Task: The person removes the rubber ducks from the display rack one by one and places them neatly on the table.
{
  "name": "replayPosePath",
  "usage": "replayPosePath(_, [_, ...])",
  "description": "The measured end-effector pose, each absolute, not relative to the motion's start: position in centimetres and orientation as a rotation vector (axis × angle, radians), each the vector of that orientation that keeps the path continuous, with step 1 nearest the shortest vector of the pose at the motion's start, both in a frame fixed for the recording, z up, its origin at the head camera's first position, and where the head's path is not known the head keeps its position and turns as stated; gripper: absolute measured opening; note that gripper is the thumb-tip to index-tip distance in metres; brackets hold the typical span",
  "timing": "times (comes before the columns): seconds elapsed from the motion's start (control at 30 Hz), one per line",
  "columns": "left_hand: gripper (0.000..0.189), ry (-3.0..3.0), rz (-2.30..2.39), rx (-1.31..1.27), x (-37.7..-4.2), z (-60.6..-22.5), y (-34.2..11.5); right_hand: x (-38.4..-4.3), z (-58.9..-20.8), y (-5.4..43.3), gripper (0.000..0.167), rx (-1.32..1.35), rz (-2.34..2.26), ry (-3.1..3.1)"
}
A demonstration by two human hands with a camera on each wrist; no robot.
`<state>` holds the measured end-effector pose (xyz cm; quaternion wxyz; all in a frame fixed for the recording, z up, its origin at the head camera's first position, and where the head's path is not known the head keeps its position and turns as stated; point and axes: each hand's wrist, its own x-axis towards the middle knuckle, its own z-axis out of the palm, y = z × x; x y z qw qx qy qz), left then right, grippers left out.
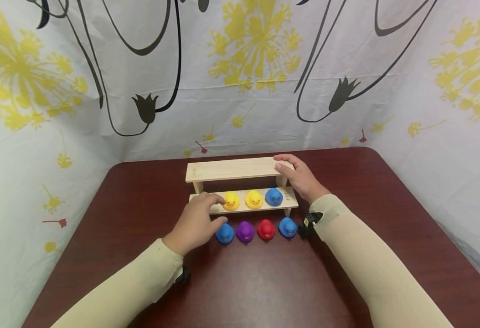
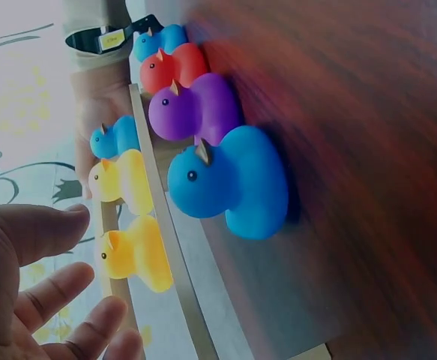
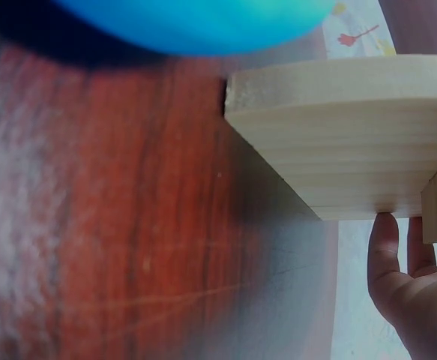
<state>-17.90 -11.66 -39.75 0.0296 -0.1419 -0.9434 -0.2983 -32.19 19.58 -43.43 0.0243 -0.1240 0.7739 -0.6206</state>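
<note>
A two-tier wooden display rack (image 1: pixel 231 169) stands on the table. My right hand (image 1: pixel 301 180) grips the right end of its upper board; in the right wrist view its fingers (image 3: pixel 385 247) reach the wood's edge. My left hand (image 1: pixel 196 223) hovers at the left of the lower board, fingers spread and holding nothing. Nearest it are a yellow rubber duck (image 1: pixel 231 201) on the lower board and a blue duck (image 1: pixel 225 233) on the table. A second yellow duck (image 1: pixel 254 199) and another blue duck (image 1: pixel 274 197) share the lower board.
In front of the rack, a purple duck (image 1: pixel 245 232), a red duck (image 1: pixel 266 229) and a further blue duck (image 1: pixel 287 227) continue the table row. The dark red table (image 1: pixel 248 282) meets a patterned cloth (image 1: pixel 223 114) at the back and sides.
</note>
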Motion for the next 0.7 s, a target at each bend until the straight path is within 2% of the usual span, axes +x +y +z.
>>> replayPosePath(0.7, [0.041, -2.917, -0.806, -0.425, -21.0, -40.2, -10.4, -32.3, -43.5, 19.6, 0.042, -0.390, -1.951, 2.372])
